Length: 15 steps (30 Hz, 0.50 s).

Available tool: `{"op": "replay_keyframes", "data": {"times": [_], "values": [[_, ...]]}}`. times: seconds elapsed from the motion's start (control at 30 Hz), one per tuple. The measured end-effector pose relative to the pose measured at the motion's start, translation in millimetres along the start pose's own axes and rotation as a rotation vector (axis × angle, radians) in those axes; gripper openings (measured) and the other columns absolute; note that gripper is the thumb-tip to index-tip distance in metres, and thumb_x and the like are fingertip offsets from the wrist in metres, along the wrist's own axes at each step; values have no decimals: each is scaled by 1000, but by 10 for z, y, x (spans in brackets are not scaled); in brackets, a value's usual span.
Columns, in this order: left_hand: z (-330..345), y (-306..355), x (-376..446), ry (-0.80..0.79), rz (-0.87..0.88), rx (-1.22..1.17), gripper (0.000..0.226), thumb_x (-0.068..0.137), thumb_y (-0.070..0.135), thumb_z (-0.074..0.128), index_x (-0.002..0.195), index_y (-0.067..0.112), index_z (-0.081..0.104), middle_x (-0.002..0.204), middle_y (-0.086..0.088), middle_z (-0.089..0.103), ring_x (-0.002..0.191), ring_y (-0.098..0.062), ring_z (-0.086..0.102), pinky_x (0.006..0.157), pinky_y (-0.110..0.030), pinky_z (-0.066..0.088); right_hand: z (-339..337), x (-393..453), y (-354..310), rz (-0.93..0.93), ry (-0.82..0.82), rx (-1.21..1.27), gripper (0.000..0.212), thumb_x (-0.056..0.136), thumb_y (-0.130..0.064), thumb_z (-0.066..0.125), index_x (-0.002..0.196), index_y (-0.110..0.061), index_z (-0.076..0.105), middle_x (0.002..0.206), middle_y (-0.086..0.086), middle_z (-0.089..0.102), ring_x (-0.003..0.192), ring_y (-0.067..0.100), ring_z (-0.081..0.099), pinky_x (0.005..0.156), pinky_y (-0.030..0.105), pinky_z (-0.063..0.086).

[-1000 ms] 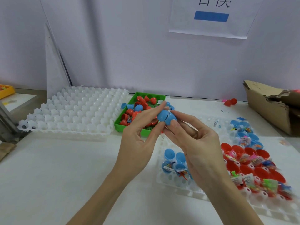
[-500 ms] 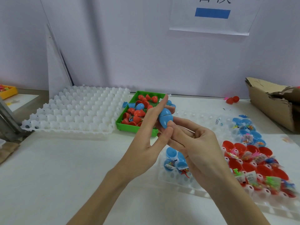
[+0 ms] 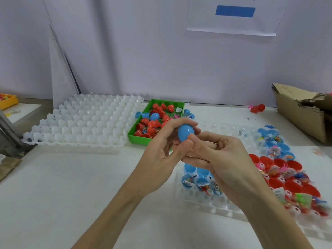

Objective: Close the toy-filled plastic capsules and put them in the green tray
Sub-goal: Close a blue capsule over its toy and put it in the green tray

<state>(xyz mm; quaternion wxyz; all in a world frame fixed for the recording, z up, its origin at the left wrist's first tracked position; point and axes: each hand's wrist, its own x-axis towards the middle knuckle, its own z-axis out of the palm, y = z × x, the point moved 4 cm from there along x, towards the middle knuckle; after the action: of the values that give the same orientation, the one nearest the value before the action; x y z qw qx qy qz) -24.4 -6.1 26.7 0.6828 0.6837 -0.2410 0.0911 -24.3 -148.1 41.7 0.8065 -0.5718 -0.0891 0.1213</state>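
Note:
A closed blue capsule (image 3: 186, 132) stands upright between both hands in the middle of the view. My left hand (image 3: 161, 151) pinches it from the left with thumb below and fingers over its top. My right hand (image 3: 221, 159) grips its lower end from the right. Just behind, the green tray (image 3: 138, 137) holds several red capsules and one blue capsule (image 3: 154, 116). Open blue capsule halves (image 3: 190, 169) with toys sit in a clear holder below my hands. Open red halves (image 3: 291, 166) with toys fill its right side.
A large white cell tray (image 3: 86, 121) lies left of the green tray. A torn cardboard box (image 3: 301, 112) stands at the far right, a red capsule (image 3: 257, 108) beside it. An orange bin (image 3: 7, 101) sits at the left edge.
The two blue halves, apart a second ago, are now pressed together into one closed capsule. Both hands stayed in front of the green tray, and the capsule turned upright.

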Motion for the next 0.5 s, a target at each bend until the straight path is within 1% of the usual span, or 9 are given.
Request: {"op": "replay_keyframes", "data": {"times": [0.07, 0.13, 0.17, 0.27, 0.33, 0.37, 0.43, 0.5], "values": [[-17, 30, 17, 16, 22, -37, 28, 104, 27, 61, 130, 17, 62, 124, -1, 70, 123, -25, 66, 102, -31, 55, 23, -2, 0, -37, 29, -7, 35, 72, -32, 83, 98, -10, 78, 96, 19, 78, 90, 31, 77, 74, 27, 62], [-29, 54, 28, 30, 42, -95, 27, 103, 30, 61, 127, 19, 64, 126, -2, 72, 123, -25, 67, 99, -29, 55, 60, -7, 9, -83, 52, -45, 32, 69, -38, 83, 93, -17, 79, 91, 17, 78, 85, 30, 78, 72, 26, 62], [-26, 64, 29, 27, 47, -137, 29, 102, 33, 61, 127, 19, 64, 129, -4, 71, 125, -25, 66, 98, -29, 56, 82, -7, 14, -111, 46, -62, 30, 70, -39, 82, 93, -19, 79, 90, 15, 79, 85, 29, 78, 73, 25, 62], [-18, 67, 32, 20, 49, -251, 36, 99, 41, 64, 130, 22, 64, 142, -1, 65, 136, -22, 58, 101, -30, 53, 165, -31, -21, -242, 0, -127, 27, 80, -38, 75, 97, -17, 78, 95, 6, 80, 90, 21, 78, 78, 21, 60], [-17, 58, 36, 21, 57, -272, 37, 99, 43, 65, 132, 26, 64, 151, 2, 58, 144, -18, 51, 102, -27, 52, 190, -60, -71, -358, -2, -266, 28, 86, -39, 70, 102, -16, 74, 93, -2, 78, 90, 14, 76, 78, 17, 57], [-13, 51, 37, 19, 59, -270, 36, 99, 44, 65, 132, 28, 65, 154, 3, 55, 145, -17, 49, 102, -27, 52, 198, -71, -84, -407, -11, -340, 27, 90, -40, 67, 103, -17, 72, 92, -5, 77, 89, 13, 75, 78, 16, 56], [-6, 23, 37, 10, 52, -254, 36, 99, 49, 64, 131, 32, 65, 157, 5, 52, 146, -18, 48, 104, -34, 54, 203, -82, -72, -463, -30, -456, 20, 96, -39, 61, 103, -21, 67, 87, -12, 72, 85, 11, 72, 76, 17, 54], [11, -30, 25, -5, 31, -254, 39, 97, 54, 64, 130, 33, 65, 160, 7, 48, 148, -24, 45, 113, -49, 49, 191, -79, -49, -485, -35, -545, 13, 99, -38, 56, 100, -26, 63, 81, -20, 67, 80, 7, 69, 72, 14, 50]]}}
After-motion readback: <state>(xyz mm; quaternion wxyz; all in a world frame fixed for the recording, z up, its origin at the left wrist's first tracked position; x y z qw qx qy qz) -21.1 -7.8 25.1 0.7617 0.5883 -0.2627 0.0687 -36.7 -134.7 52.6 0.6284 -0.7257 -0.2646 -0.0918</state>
